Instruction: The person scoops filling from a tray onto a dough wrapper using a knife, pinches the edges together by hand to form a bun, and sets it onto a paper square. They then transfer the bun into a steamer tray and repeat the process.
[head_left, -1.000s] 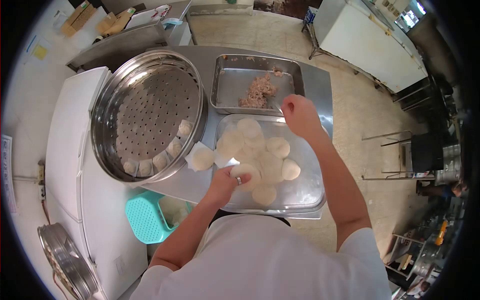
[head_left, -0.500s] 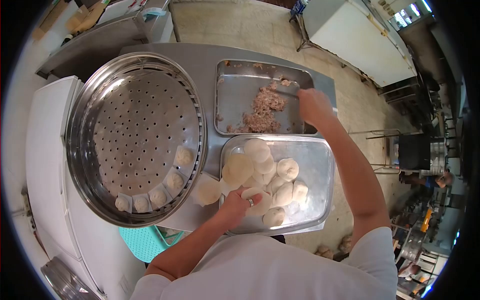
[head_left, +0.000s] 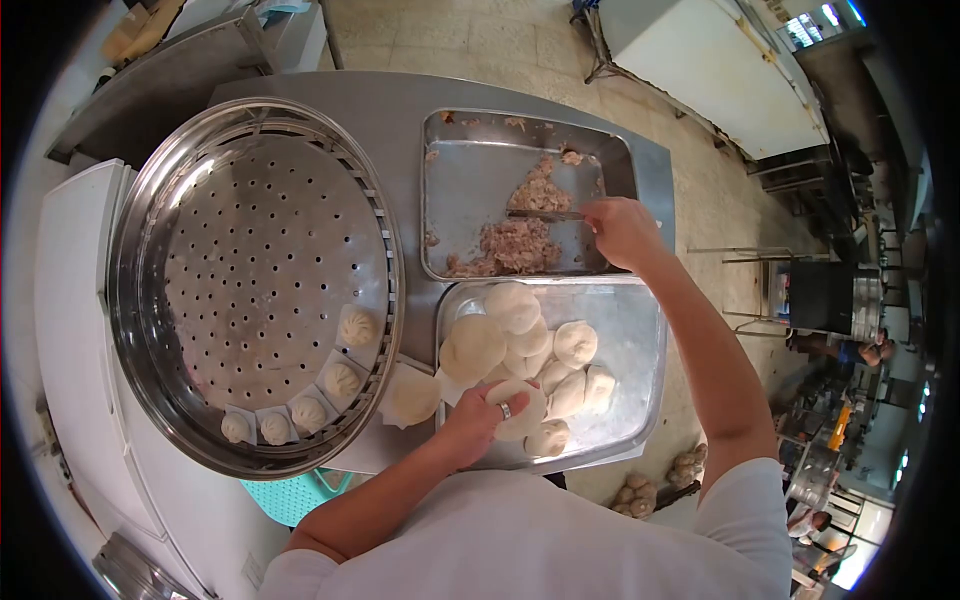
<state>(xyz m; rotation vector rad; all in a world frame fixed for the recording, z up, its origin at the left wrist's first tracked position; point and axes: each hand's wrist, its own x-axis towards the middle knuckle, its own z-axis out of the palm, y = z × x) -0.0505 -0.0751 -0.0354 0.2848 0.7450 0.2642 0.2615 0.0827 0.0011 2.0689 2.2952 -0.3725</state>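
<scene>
My left hand, with a ring on one finger, holds a round dough wrapper over the lower tray. Several more wrappers and dough pieces lie in that tray. My right hand grips the handle end of a thin flat spreader. Its blade lies in the minced filling in the upper metal tray, between two heaps. A single wrapper rests on paper left of the lower tray.
A large perforated steamer stands on the left, with several pleated buns on paper squares along its lower right rim. Below it is a turquoise basket. A white cabinet stands beyond the table. Other people are far right.
My right hand has drawn slightly nearer, and the spreader blade has come down into the filling, parting it. The left hand still holds the wrapper. The view has shifted a little.
</scene>
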